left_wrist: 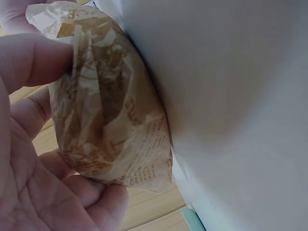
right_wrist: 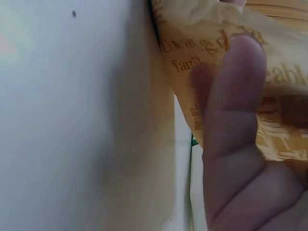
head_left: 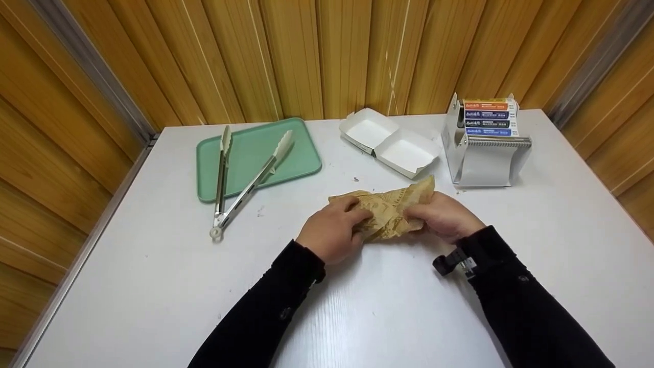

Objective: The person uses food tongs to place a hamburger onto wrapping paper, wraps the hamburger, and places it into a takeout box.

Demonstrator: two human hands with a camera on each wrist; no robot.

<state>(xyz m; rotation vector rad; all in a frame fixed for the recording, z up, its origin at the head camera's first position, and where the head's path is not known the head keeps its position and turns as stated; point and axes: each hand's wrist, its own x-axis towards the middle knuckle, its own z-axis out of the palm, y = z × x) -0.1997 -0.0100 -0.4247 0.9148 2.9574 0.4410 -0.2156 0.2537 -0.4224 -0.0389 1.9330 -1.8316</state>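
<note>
A crumpled bundle of tan printed food wrapping paper (head_left: 384,212) lies on the white table in front of me. What the paper encloses is hidden. My left hand (head_left: 333,228) holds the bundle's left side. In the left wrist view its thumb presses a fold of the wrapping paper (left_wrist: 113,110), and the fingers curl round the lower end. My right hand (head_left: 449,217) grips the loose right end, where the paper flares upward. Seen from the right wrist, the thumb of the right hand (right_wrist: 240,130) lies over the printed paper (right_wrist: 192,43).
An opened white cardboard box (head_left: 406,151) stands behind the bundle. To the left, metal tongs (head_left: 245,194) lie spread partly over a green tray (head_left: 260,148). A white dispenser (head_left: 488,158) with coloured label rolls stands at the back right, before the wood-panelled wall (head_left: 342,56).
</note>
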